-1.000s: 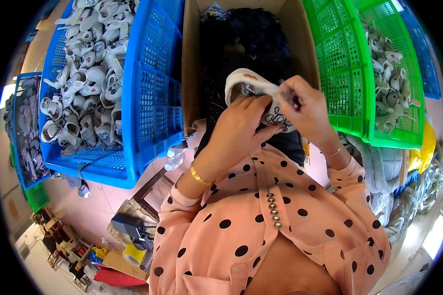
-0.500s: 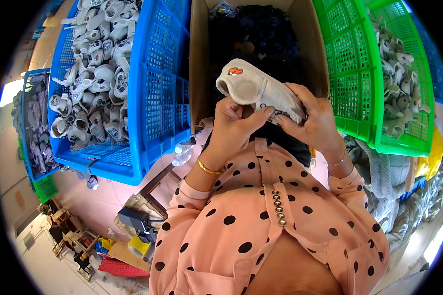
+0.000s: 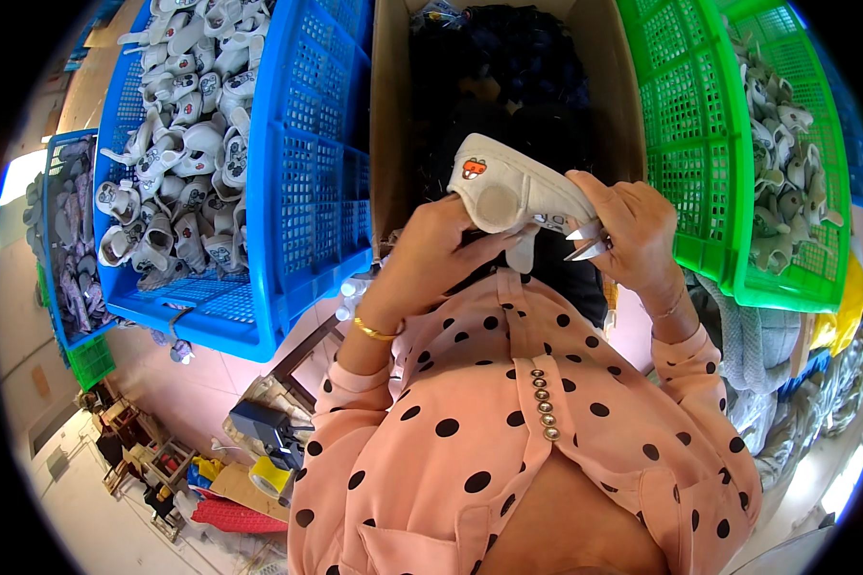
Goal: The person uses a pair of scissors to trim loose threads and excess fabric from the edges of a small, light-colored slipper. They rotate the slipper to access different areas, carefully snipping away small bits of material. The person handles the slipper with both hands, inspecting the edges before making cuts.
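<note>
A white shoe upper (image 3: 498, 197) with a small orange-red patch is held up in front of my chest, over the cardboard box. My left hand (image 3: 430, 251) is closed on its near left side, some fingers hidden behind it. A strap-like piece (image 3: 521, 251) hangs below the upper. In my closed right hand (image 3: 635, 230) sits a pair of thread snips (image 3: 587, 241), its two silver blades apart and pointing left, close to the upper's lower edge. The right fingers also lie against the upper's right end.
The cardboard box (image 3: 389, 125) holds dark scraps (image 3: 508, 57). At left, a blue crate (image 3: 312, 172) is filled with white shoe uppers (image 3: 197, 144). A green crate (image 3: 690, 125) with more pale uppers (image 3: 786, 163) stands at right. Clear plastic bags (image 3: 805, 412) lie at lower right.
Snip blades now show at my right hand, which has turned. The upper has shifted slightly right and down, and my left hand has turned with its back upward.
</note>
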Demonstrator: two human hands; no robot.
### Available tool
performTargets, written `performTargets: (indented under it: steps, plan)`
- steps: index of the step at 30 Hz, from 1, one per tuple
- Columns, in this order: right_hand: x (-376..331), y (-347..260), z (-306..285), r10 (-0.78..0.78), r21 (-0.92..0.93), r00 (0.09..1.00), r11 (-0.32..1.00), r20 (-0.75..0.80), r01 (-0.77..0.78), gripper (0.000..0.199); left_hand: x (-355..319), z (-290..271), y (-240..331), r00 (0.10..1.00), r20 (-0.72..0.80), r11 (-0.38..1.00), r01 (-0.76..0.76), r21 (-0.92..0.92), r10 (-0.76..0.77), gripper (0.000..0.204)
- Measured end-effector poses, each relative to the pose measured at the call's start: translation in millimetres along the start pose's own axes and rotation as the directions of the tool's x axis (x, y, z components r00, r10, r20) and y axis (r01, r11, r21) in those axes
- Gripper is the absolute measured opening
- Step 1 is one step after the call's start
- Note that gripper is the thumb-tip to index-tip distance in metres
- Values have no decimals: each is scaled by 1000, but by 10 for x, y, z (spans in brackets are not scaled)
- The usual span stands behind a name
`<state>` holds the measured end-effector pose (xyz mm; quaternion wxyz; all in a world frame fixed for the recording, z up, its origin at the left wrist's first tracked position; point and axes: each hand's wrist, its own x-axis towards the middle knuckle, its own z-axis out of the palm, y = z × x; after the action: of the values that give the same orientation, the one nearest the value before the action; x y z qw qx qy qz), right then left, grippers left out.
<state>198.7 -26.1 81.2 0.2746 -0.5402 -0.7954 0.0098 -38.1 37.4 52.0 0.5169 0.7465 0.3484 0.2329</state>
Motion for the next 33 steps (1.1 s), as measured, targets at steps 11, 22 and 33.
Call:
performTargets:
  steps: [11,22,33]
  plan:
    - [116,-15,-47,-182,-233,982,958,-44,167,55,242,-63,163,835,-459,924,-143,355,305,22]
    - [180,-28,-37,-248,-278,969,932,-23,232,50,297,-17,59,771,-400,737,-129,664,496,7]
    - [135,39,-93,27,-71,986,997,-167,-39,48,38,-234,-184,701,-712,1000,-10,29,28,14]
